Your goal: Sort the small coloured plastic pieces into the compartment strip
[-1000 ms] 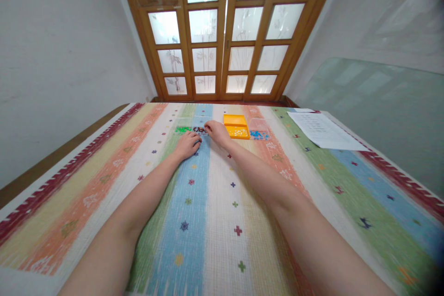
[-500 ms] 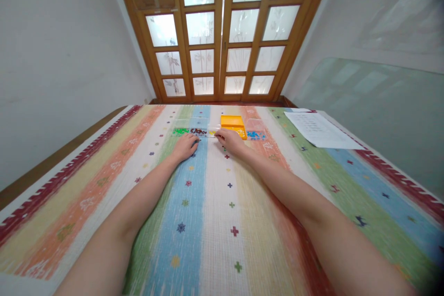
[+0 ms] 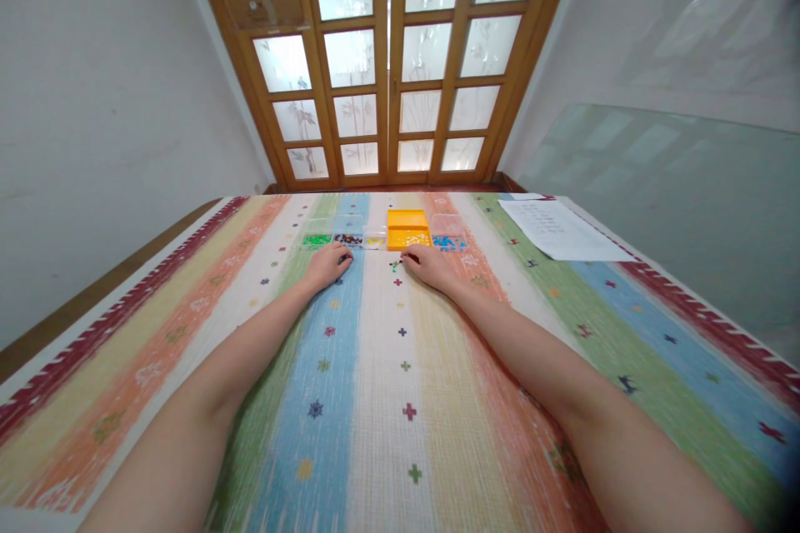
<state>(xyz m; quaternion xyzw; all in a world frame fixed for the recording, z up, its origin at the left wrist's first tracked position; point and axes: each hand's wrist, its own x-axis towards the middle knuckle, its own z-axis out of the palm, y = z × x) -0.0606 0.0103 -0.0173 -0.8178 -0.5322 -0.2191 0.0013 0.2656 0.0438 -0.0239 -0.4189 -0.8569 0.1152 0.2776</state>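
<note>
My left hand (image 3: 326, 265) rests on the cloth just in front of a clear box of dark brown pieces (image 3: 348, 241), its fingers curled toward the thumb. Whatever it may hold is too small to make out. Fingertips of my right hand (image 3: 428, 264) are pinched together near the cloth, in front of the orange box (image 3: 408, 219), which stands with its lid up and pale pieces inside. Beside those fingertips lie a few tiny green and dark pieces (image 3: 394, 267). Between the brown pieces and the orange box is a clear box with yellow pieces (image 3: 375, 241).
Green pieces (image 3: 317, 241) fill a clear box at the left end of the row, blue pieces (image 3: 448, 242) one at the right end. A printed paper sheet (image 3: 562, 230) lies at the far right of the striped tablecloth (image 3: 381, 400). Wooden glazed doors (image 3: 381, 92) stand beyond.
My right hand has moved back from the box with yellow pieces to the cloth in front of the orange box. My left hand stays nearly in place. The view has shifted slightly.
</note>
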